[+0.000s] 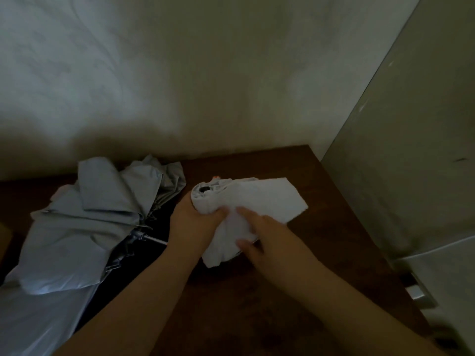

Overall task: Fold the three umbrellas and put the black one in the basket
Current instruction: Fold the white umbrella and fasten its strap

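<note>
A white umbrella (259, 199), collapsed and partly rolled, stands over the middle of the brown table (257, 299). My left hand (192, 222) grips its rolled top end, thumb over the cloth. My right hand (259, 235) lies on the loose white flap with fingers straight, pressing it against the bundle. A grey umbrella (87, 227) lies crumpled at the left, its metal shaft (154, 238) poking toward my left wrist. Dark fabric (115, 286) shows beneath the grey canopy; I cannot tell what it belongs to. No basket is in view.
A plain wall rises behind the table. A pale cabinet side (411, 150) stands close at the right, with a white cable (437, 249) and a small metal fitting (415, 291) near the table's right edge. Bare wood lies in front of my arms.
</note>
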Tool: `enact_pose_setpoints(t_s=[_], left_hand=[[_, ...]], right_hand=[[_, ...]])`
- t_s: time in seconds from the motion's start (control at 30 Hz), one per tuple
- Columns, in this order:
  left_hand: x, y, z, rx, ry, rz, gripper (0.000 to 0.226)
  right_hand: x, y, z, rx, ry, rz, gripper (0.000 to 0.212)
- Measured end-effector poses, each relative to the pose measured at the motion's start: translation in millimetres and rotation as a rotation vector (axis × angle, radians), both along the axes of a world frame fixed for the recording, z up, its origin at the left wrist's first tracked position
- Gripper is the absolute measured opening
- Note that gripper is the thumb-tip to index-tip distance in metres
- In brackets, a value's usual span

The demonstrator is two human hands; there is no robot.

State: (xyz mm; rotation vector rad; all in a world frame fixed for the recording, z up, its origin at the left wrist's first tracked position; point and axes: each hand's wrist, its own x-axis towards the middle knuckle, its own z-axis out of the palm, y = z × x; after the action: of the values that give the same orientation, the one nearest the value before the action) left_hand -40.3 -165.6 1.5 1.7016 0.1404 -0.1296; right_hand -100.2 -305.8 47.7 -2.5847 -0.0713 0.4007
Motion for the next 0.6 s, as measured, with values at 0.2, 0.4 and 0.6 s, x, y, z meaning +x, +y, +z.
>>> enact_pose_setpoints(t_s=[0.2,0.4,0.6], left_hand=[[-2,-4,20,-0.483,0.294,0.004,0.031],[-9,-13,29,-0.635,0.288,0.072,0.066],[-33,-38,36,-0.745,0.354,0.125,0.043]], right_hand=[[15,-28,-19,-0.034,0.086,-0.182,0.056],[-5,-3,16,-0.053,-0.338,-0.128,0.050],[-5,11,-6,-0.080,-0.337,-0.108,0.078]])
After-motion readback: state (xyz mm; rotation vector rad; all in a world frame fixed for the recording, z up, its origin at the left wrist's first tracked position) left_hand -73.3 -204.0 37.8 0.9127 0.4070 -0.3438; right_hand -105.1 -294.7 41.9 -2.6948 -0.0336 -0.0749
